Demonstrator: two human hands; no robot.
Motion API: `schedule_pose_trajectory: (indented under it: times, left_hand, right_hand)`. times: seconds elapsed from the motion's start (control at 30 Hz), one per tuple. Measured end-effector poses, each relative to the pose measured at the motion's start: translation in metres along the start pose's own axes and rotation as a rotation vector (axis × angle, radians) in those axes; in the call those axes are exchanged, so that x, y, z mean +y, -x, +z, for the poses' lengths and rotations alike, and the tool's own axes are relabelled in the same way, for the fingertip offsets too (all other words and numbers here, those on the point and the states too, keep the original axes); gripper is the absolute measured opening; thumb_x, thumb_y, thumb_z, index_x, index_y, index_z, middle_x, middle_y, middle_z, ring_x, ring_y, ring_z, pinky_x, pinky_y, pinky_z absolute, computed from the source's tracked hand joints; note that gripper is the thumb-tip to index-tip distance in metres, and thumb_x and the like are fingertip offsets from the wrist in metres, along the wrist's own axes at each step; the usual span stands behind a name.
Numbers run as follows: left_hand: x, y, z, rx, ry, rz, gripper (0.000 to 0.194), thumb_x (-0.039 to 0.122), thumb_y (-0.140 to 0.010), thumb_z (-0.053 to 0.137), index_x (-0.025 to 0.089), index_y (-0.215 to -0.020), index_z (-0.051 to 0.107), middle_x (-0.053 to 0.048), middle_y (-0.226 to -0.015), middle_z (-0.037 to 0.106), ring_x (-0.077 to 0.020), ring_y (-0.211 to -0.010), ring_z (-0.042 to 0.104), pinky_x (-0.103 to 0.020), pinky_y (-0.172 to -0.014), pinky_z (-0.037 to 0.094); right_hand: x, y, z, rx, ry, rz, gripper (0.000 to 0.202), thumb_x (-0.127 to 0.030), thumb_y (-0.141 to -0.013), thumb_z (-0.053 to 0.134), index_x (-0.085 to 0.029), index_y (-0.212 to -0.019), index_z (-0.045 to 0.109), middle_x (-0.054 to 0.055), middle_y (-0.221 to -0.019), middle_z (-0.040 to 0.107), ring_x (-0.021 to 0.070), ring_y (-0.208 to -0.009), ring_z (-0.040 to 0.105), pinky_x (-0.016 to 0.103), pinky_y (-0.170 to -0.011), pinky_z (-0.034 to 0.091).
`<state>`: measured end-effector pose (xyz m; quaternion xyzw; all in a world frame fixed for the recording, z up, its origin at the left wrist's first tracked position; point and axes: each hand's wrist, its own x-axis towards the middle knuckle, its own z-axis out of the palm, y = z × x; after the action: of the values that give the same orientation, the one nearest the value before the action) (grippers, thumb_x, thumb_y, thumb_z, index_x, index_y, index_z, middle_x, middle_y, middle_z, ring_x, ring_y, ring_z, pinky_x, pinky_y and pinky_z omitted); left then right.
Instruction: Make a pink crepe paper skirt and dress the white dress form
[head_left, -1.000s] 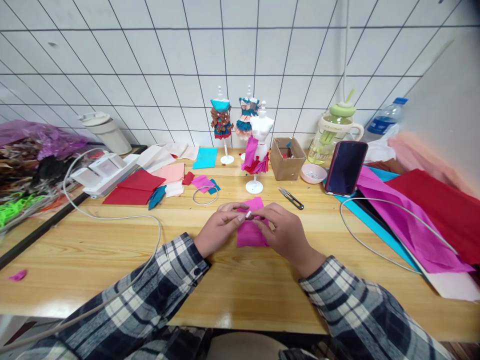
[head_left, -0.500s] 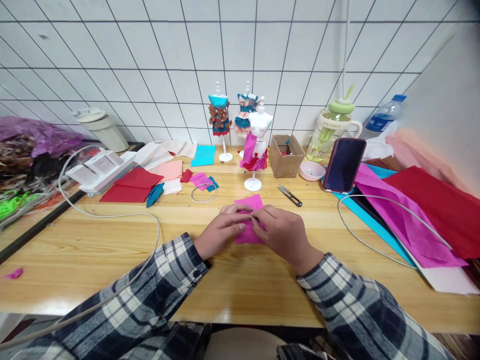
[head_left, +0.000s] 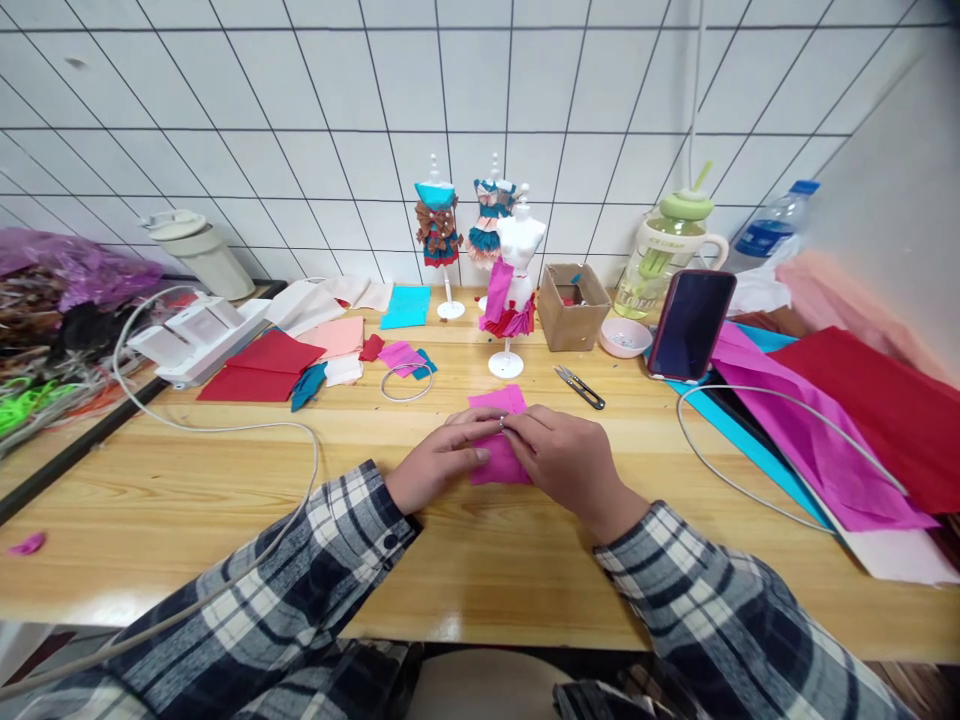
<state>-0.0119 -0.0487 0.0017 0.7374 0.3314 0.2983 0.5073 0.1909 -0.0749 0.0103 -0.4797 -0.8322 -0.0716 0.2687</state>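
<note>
A magenta piece of crepe paper or thin cloth lies flat on the table in front of me. Over its left part rests my left hand, fingers stretched out and pressing down. My right hand is closed in a pinch above the right part. At its fingertips shows a tiny shiny thing, too small to name. Just beyond stands a white mini dress form with a magenta strip and a red and magenta ruffle on it. Black thread snips lie to the right.
Two dressed mini forms stand behind, beside a small cardboard box. A pink bowl, a phone and coloured sheets are on the right. Red sheets, a power strip and a trailing cable are on the left.
The right fingertips have shifted slightly, and the tiny shiny thing between them shows more clearly. My left hand stays on the magenta piece. The whole view has tilted a little.
</note>
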Motion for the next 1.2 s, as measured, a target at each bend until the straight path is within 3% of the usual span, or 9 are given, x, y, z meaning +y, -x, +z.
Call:
schedule_pose_trajectory:
  times: [0.2, 0.53, 0.87, 0.97, 1.2]
  left_hand:
    - [0.004, 0.000, 0.002, -0.016, -0.178, 0.050, 0.040, 0.033, -0.088, 0.055, 0.029, -0.127, 0.062, -0.003, -0.143, 0.049, -0.0276, -0.134, 0.038, -0.047, -0.116, 0.024]
    - [-0.002, 0.002, 0.001, -0.023, -0.118, 0.043, 0.041, 0.036, -0.089, 0.056, 0.030, -0.129, 0.059, -0.003, -0.145, 0.047, -0.0286, -0.136, 0.037, -0.047, -0.116, 0.024]
    - [0.004, 0.001, 0.005, -0.007, -0.461, 0.121, 0.039, 0.038, -0.092, 0.052, 0.031, -0.131, 0.057, -0.004, -0.141, 0.050, -0.0274, -0.129, 0.040, -0.046, -0.112, 0.027]
    - [0.002, -0.001, 0.007, 0.032, -0.530, 0.139, 0.034, 0.034, -0.093, 0.051, 0.029, -0.125, 0.062, -0.005, -0.137, 0.053, -0.0260, -0.126, 0.043, -0.045, -0.108, 0.031]
    - [-0.003, -0.006, 0.007, 0.218, -0.631, 0.177, 0.020, 0.031, -0.091, 0.054, 0.024, -0.090, 0.073, -0.004, -0.109, 0.066, -0.0215, -0.105, 0.056, -0.042, -0.096, 0.038]
  right_hand:
    - [0.002, 0.001, 0.001, -0.017, 0.000, -0.006, 0.029, -0.027, -0.096, 0.043, -0.020, -0.085, 0.069, 0.003, -0.078, 0.069, 0.0138, -0.065, 0.058, 0.030, -0.054, 0.030]
    - [0.006, 0.002, 0.004, -0.016, 0.011, -0.033, 0.026, -0.028, -0.095, 0.045, -0.021, -0.095, 0.070, 0.003, -0.084, 0.070, 0.0122, -0.067, 0.059, 0.029, -0.054, 0.030]
    - [0.005, 0.002, 0.007, -0.049, -0.140, 0.106, 0.015, -0.024, -0.087, 0.056, -0.021, -0.087, 0.070, 0.001, -0.080, 0.069, 0.0136, -0.070, 0.061, 0.026, -0.057, 0.033]
    - [0.004, 0.000, 0.007, -0.061, -0.236, 0.161, 0.012, -0.023, -0.084, 0.059, -0.020, -0.082, 0.070, 0.001, -0.076, 0.069, 0.0138, -0.069, 0.060, 0.025, -0.059, 0.036]
    - [-0.006, -0.002, 0.011, -0.007, -0.478, 0.301, 0.006, -0.021, -0.079, 0.066, -0.021, -0.076, 0.072, -0.001, -0.071, 0.071, 0.0124, -0.059, 0.058, 0.024, -0.059, 0.042]
